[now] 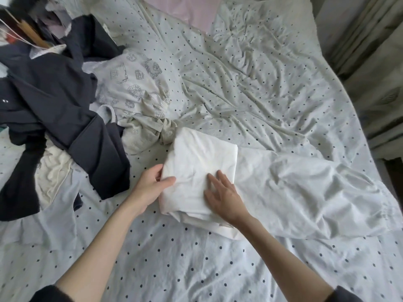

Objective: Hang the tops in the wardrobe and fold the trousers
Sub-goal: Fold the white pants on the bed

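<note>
Trousers point(199, 162) half-folded, long axis running left-right; left hand point(150, 188) grips folded edge, right hand point(222, 197) flat on top.

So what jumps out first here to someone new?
The folded white cotton garment at the centre of the polka-dot bedsheet, with the left hand gripping its left edge and the right hand pressing flat on top. Then the dark navy clothes heap at left.

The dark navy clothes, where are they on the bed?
In the head view, the dark navy clothes lie heaped on the left of the bed, beside the grey printed top.
</note>
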Demonstrator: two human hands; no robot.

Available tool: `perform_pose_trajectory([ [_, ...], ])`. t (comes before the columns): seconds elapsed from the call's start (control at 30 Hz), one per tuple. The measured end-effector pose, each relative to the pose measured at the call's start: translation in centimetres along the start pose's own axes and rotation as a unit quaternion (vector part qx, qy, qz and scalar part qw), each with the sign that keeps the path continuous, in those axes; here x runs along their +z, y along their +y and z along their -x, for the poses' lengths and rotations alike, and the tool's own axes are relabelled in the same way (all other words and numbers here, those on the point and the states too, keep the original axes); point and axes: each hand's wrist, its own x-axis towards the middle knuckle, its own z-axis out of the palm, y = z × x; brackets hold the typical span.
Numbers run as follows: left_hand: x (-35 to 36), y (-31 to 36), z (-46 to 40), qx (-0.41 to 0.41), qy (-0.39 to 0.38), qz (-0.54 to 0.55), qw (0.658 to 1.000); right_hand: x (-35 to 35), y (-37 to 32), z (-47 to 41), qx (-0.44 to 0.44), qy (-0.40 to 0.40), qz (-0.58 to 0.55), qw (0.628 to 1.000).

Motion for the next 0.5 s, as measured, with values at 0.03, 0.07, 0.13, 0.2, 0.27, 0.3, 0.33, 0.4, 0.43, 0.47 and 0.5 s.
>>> perform_pose_trajectory([
  [0.03, -0.4, 1.1, 0.5, 0.028, -0.006, -0.036, 0.999, 0.0, -0.7, 0.1, -0.004, -0.008, -0.005, 1.000],
  [0.07, -1.1, 2.7, 0.9, 0.063, -0.009, -0.078, 0.995, 0.0, -1.5, 0.0, -0.013, -0.009, -0.024, 1.000],
  [0.13, -2.1, 6.0, 1.4, 0.112, -0.003, -0.146, 0.983, 0.1, -3.1, -0.4, -0.029, -0.019, -0.087, 0.996],
  [0.2, -2.2, 8.8, 1.8, 0.137, 0.008, -0.213, 0.967, -0.1, -4.2, -1.1, -0.036, -0.038, -0.155, 0.986],
  [0.27, -1.0, 10.6, 2.5, 0.148, -0.010, -0.265, 0.953, -1.2, -4.2, -1.2, -0.004, -0.047, -0.268, 0.962],
  [0.3, 0.2, 11.0, 2.9, 0.154, -0.024, -0.282, 0.947, -2.2, -3.6, -0.9, 0.029, -0.042, -0.337, 0.940],
  [0.33, 1.3, 11.0, 3.1, 0.159, -0.035, -0.286, 0.944, -3.1, -3.0, -0.6, 0.061, -0.036, -0.402, 0.913],
  [0.4, 4.5, 11.1, 3.5, 0.166, -0.071, -0.253, 0.950, -5.7, -0.7, 0.8, 0.107, 0.000, -0.515, 0.850],
  [0.43, 5.9, 11.0, 3.6, 0.165, -0.088, -0.228, 0.956, -6.8, 0.2, 1.5, 0.118, 0.016, -0.563, 0.818],
  [0.47, 7.5, 10.8, 3.5, 0.163, -0.112, -0.215, 0.956, -8.1, 1.3, 2.3, 0.125, 0.039, -0.594, 0.794],
  [0.5, 9.5, 10.5, 3.4, 0.153, -0.141, -0.216, 0.954, -9.3, 2.5, 3.3, 0.127, 0.068, -0.612, 0.778],
])
